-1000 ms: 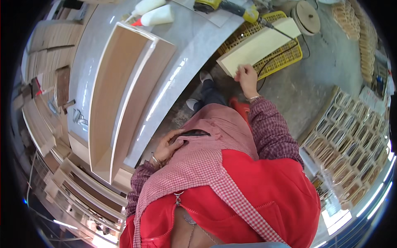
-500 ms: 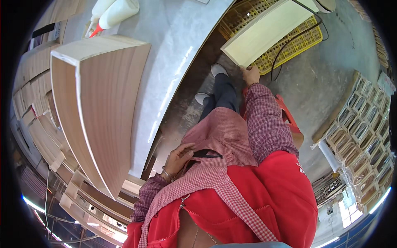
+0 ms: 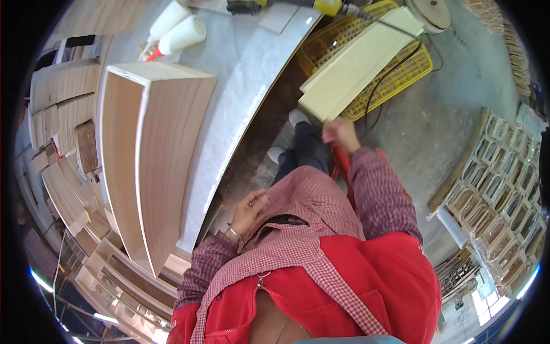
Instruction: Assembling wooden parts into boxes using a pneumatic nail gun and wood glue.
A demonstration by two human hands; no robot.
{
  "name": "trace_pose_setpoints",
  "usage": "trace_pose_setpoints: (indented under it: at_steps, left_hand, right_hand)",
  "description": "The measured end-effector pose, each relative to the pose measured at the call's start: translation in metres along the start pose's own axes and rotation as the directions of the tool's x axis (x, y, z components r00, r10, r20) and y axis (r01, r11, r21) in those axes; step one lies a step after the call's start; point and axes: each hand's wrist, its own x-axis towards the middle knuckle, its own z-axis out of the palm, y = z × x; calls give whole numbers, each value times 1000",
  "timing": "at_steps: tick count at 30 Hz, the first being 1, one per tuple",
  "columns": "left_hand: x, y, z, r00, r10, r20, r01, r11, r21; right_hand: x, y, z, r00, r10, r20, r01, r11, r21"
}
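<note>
My right hand (image 3: 340, 133) is stretched forward and grips the near end of a pale cream board (image 3: 358, 62) that lies across a yellow plastic crate (image 3: 401, 74). My left hand (image 3: 250, 210) rests loosely curled against my checked apron near my waist, a bracelet on the wrist, holding nothing. A wooden box frame (image 3: 150, 155) with light wood-grain sides stands on the grey worktable (image 3: 240, 74) to my left.
Two white glue bottles (image 3: 177, 31) with red tips and a yellow power tool (image 3: 286, 6) lie on the table's far end. Stacked wooden panels (image 3: 63, 166) fill the left side. Small wooden frames (image 3: 504, 183) are piled on the concrete floor at right. A roll of tape (image 3: 429, 12) sits beyond the crate.
My view has leaned closer to the table, so the box frame looks larger. My right hand stays on the cream board's end; my left hand has slipped slightly lower on the apron.
</note>
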Motion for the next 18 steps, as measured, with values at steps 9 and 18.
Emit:
trace_pose_setpoints:
  at_steps: [9, 18]
  left_hand:
    - [-99, 74, 34, 934, 336, -126, -356, 825, -440]
    - [-281, 62, -73, 783, 582, -220, -611, 785, -96]
  right_hand:
    - [-295, -27, 153, 901, 143, 410, -236, 954, 186]
    - [-321, -47, 86, 948, -305, 85, 310, 835, -455]
